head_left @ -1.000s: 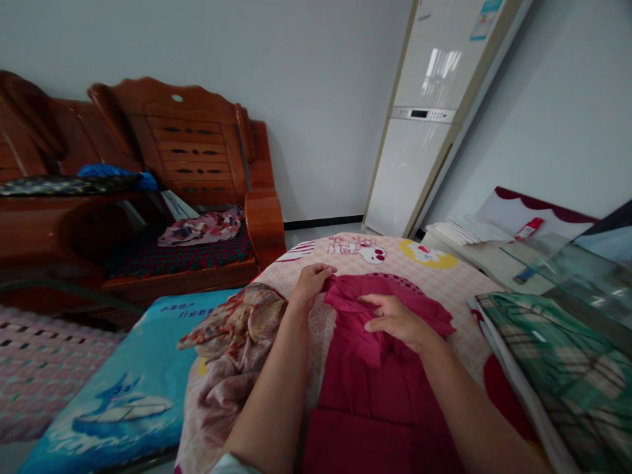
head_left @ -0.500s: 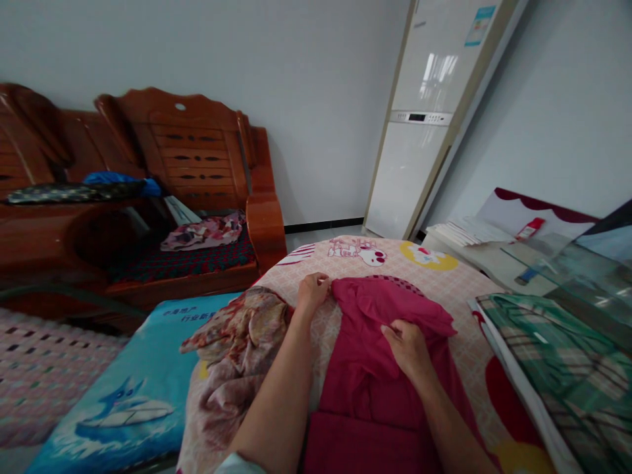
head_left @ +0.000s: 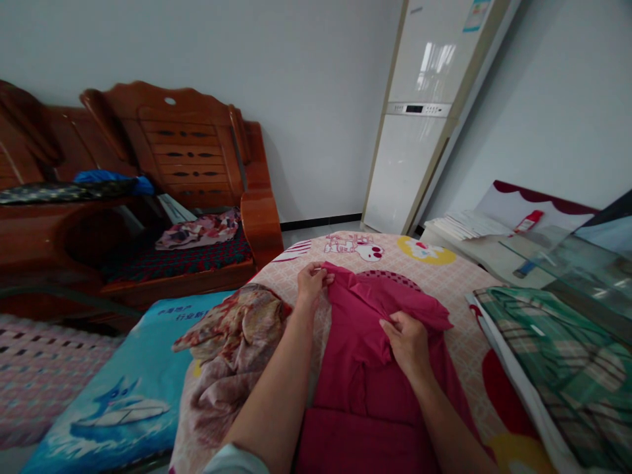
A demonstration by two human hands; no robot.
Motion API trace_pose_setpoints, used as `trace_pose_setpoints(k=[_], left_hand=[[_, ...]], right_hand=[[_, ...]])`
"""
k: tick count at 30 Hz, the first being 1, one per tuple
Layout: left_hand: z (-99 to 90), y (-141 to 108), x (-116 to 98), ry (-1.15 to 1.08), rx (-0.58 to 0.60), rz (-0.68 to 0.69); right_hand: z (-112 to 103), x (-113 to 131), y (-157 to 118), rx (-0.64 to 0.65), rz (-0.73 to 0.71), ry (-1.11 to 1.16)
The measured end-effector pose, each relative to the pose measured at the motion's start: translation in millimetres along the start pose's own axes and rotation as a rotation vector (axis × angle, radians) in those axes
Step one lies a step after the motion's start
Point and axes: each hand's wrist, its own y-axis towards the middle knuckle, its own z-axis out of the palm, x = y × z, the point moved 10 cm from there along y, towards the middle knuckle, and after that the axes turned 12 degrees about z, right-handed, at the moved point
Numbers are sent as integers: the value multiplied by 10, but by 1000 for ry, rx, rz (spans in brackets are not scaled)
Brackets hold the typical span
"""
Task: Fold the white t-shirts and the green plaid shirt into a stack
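A magenta garment [head_left: 355, 382] lies spread over the round patterned tablecloth [head_left: 306, 253], with a folded band across its near part. Its far left corner is pinched in my left hand [head_left: 312, 283] and lifted a little. My right hand [head_left: 409, 342] grips a fold in the middle of the garment, thumb and fingers together. To the left of my left forearm sits a crumpled brownish, patterned cloth [head_left: 247, 355]. A green plaid folded cloth [head_left: 557, 349] lies at the right side of the table.
Left of the table are a blue printed cushion or cover [head_left: 143, 368] and a pink woven seat [head_left: 49, 375]. A carved wooden chair [head_left: 197, 158] stands behind. A tall white air conditioner [head_left: 409, 158] is in the corner, beside a low cabinet [head_left: 494, 243] with papers.
My left hand has taken hold of the garment's far left corner and pulled it up and slightly left. My right hand keeps its hold. The view has shifted slightly.
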Motion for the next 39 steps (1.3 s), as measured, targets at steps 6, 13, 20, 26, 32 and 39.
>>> trace_pose_setpoints(k=[6,13,20,26,32,39], left_hand=[[87,16,58,376,95,122],[99,6,-265,719,168,389],[-90,-50,-233,1049,291,92],[146,-132,-173,986,497,92],[-190,-30,-215,1000,394,39],[-99,-131,3,808,480,-100]], right_hand=[[51,34,-10,-50,-51,-163],[5,45,-37,-38,-79,-12],[-64,34,-39,-56,-76,105],[-31,8,-37,-22,-52,93],[-50,130,-73,26,-105,99],[47,342,-178,311,-137,108]])
